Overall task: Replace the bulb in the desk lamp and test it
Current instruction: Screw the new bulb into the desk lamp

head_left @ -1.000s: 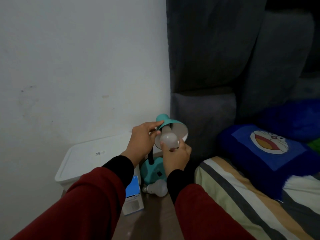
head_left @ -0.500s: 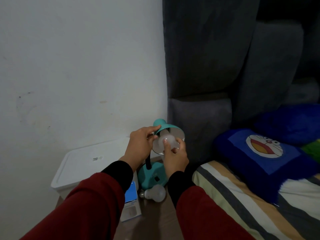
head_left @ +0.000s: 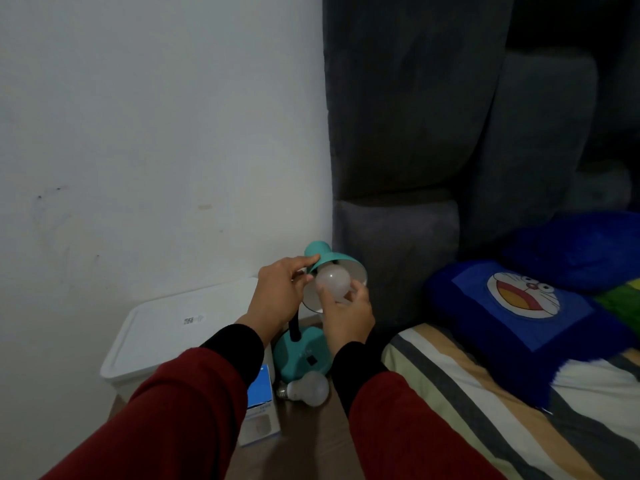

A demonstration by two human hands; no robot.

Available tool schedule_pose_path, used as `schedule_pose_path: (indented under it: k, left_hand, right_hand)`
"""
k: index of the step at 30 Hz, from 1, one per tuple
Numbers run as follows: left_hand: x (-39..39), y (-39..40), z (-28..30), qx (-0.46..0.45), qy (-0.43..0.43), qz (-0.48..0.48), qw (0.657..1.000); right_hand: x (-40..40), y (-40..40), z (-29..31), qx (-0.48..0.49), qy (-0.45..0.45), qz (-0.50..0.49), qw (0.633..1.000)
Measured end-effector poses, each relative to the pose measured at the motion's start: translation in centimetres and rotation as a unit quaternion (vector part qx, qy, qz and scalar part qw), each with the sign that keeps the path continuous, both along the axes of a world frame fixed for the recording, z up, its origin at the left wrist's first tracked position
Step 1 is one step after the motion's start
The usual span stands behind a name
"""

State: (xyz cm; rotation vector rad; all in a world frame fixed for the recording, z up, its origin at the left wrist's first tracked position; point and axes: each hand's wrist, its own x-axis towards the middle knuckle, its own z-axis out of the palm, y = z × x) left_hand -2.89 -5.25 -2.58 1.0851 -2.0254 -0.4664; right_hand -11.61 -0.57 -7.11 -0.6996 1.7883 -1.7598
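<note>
A teal desk lamp stands on a brown table, its base (head_left: 304,358) near the wall and its shade (head_left: 334,263) tilted toward me. My left hand (head_left: 280,294) grips the rim and neck of the shade. My right hand (head_left: 346,315) holds a white bulb (head_left: 333,280) by its lower part, right at the mouth of the shade. The bulb's screw end is hidden. The lamp is unlit. A second white bulb (head_left: 304,389) lies on its side on the table in front of the base.
A blue and white bulb box (head_left: 260,408) lies left of the loose bulb. A white lidded bin (head_left: 173,332) stands against the wall. A striped bed (head_left: 485,410) with a blue cartoon pillow (head_left: 526,306) lies to the right, under a dark padded headboard (head_left: 415,133).
My right hand has shifted on the bulb at the shade's mouth, and the bulb now sits slightly higher. My left hand keeps its hold on the shade.
</note>
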Motion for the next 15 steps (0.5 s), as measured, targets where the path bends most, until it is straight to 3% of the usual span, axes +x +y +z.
schedule_pose_path:
  k: [15]
  left_hand:
    - [0.13, -0.24, -0.22, -0.010, 0.003, 0.000, 1.000]
  right_hand:
    - [-0.04, 0.27, 0.16, 0.009, -0.029, -0.009, 0.999]
